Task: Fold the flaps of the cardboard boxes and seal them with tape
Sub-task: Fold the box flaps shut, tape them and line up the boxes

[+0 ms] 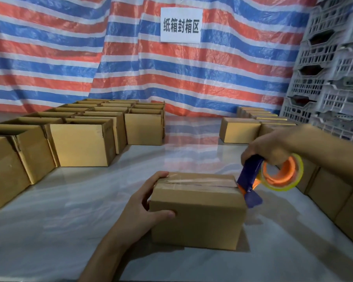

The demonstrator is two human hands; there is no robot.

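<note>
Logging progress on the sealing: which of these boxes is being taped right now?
The closed box at front centre, steadied by the left hand; the right hand holds the tape dispenser at its right edge.

- One view only, from a camera on the person's head, looking forward and down over a pale glossy table [73, 200].
- It sits close above the near edge: both forearms enter from the bottom and right, and the left hand [143, 204] and the box [198, 216] it touches fill the lower middle.
- The right hand [273, 147] comes in from the right edge, higher up.
- Facing straight at a striped tarp [69, 58] with a white sign [181, 25] just right of centre.
- The wide lens bends the edges: open boxes [80, 143] on the left and crates [330, 68] on the right lean inward.
- No second view to share any part of the scene.
</note>
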